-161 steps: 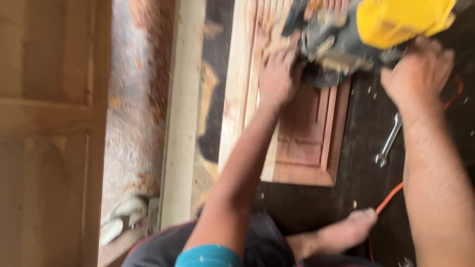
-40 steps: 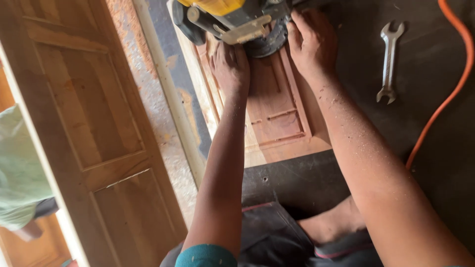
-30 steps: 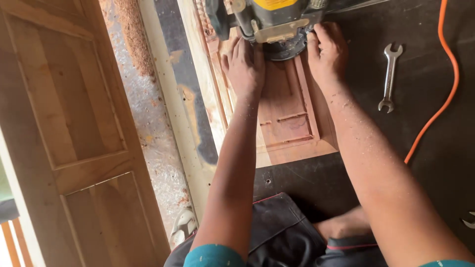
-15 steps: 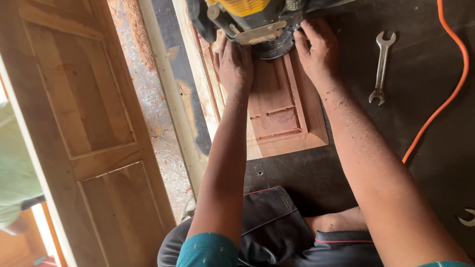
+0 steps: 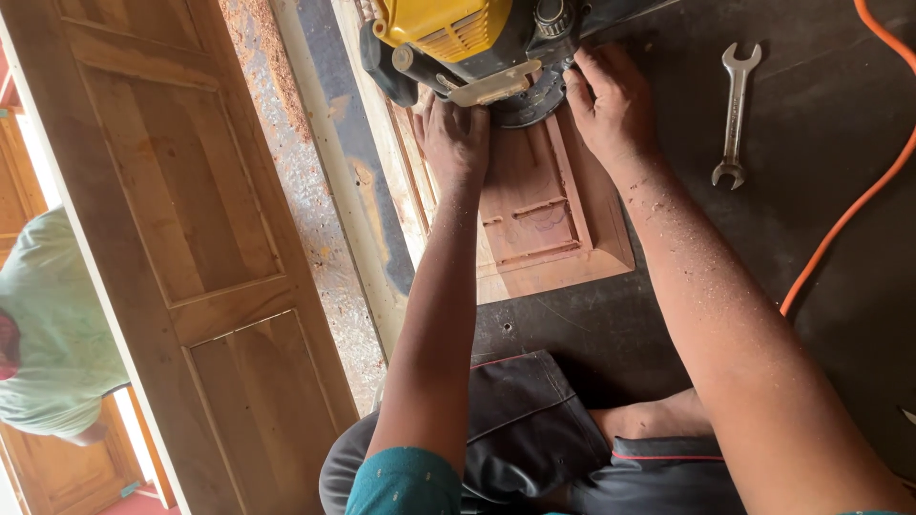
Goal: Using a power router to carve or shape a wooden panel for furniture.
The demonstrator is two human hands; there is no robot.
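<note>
Yellow router (image 5: 458, 43) sits on the carved wood panel (image 5: 544, 224), w/ both hands on its base: left hand (image 5: 456, 138) fingers curled against the near-left edge, right hand (image 5: 611, 105) gripping the right side of the round base. Panel lies on the dark bench (image 5: 811, 267), spanner (image 5: 735, 114) & orange cable (image 5: 849, 215) off to the right, apart. Vs 0.5 s ago: hands, router barely shifted; same hold.
</note>
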